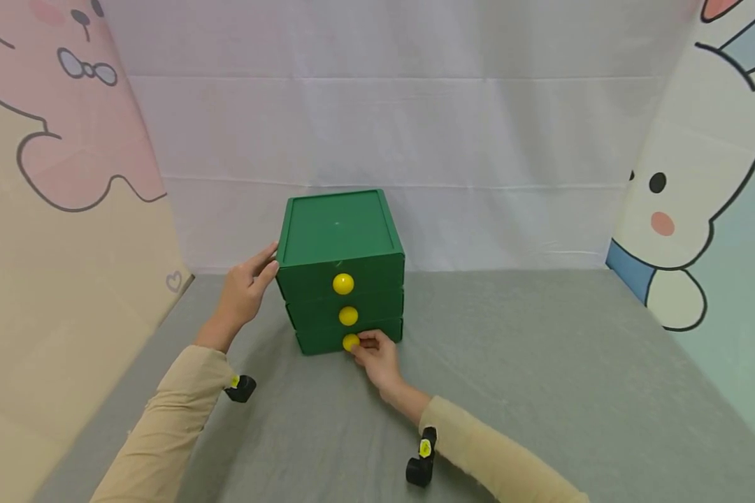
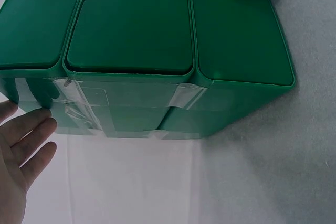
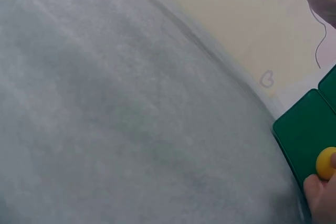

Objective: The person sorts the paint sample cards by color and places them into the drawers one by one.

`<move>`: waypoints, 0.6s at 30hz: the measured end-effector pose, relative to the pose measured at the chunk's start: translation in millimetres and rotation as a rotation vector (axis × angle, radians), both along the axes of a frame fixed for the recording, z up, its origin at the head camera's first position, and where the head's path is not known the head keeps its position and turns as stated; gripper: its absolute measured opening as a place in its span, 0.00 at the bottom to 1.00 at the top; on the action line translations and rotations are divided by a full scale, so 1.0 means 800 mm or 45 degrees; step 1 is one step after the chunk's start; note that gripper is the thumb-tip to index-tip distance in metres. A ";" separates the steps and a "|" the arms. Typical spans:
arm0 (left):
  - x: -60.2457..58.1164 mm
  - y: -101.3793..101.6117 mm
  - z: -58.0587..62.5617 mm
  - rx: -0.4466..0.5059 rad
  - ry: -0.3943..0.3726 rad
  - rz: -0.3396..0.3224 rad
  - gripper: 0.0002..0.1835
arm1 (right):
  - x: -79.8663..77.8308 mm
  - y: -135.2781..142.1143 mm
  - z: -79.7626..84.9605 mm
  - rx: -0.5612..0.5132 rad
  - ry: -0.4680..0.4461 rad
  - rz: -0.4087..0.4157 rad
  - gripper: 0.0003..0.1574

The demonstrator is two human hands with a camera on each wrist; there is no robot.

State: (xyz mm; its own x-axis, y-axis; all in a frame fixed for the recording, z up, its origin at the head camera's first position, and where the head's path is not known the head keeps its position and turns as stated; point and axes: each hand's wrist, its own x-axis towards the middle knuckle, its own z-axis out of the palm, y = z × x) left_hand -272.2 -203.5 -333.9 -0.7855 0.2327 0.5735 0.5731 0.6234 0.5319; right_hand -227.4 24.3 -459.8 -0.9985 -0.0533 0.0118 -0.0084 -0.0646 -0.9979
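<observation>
A green three-drawer cabinet (image 1: 340,230) stands on the grey surface, each drawer front bearing a round yellow knob. My right hand (image 1: 377,360) pinches the bottom yellow knob (image 1: 350,341) between thumb and fingers; the right wrist view shows the same knob (image 3: 326,162) at its right edge. All three drawers look pushed in. On the cabinet's left side, my left hand (image 1: 244,290) rests with fairly straight fingers near the top front corner. In the left wrist view its fingers (image 2: 32,140) touch the side, where clear tape (image 2: 79,98) runs across the drawer seams.
A white cloth backdrop (image 1: 478,133) hangs behind the cabinet. Side panels with cartoon animals (image 1: 679,202) flank the grey cloth surface (image 1: 509,363). Black wrist cameras (image 1: 420,469) are strapped to both sleeves.
</observation>
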 end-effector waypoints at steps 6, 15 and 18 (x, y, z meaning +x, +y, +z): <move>-0.001 0.001 0.000 -0.032 0.014 -0.016 0.24 | 0.004 0.024 0.010 0.141 0.036 0.110 0.16; 0.004 -0.002 -0.002 -0.233 0.063 -0.022 0.25 | 0.024 0.104 0.016 0.497 0.158 0.334 0.26; 0.009 -0.015 -0.015 -0.351 0.015 0.011 0.26 | 0.025 0.150 0.019 0.647 0.200 0.350 0.28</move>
State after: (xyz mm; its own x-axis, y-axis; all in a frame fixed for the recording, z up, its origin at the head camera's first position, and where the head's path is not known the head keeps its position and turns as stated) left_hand -264.7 -215.5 -345.7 -0.7819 0.3744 0.4985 0.5721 0.7486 0.3351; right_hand -207.2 144.1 -444.8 -0.9357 -0.3470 0.0635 -0.2087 0.3997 -0.8926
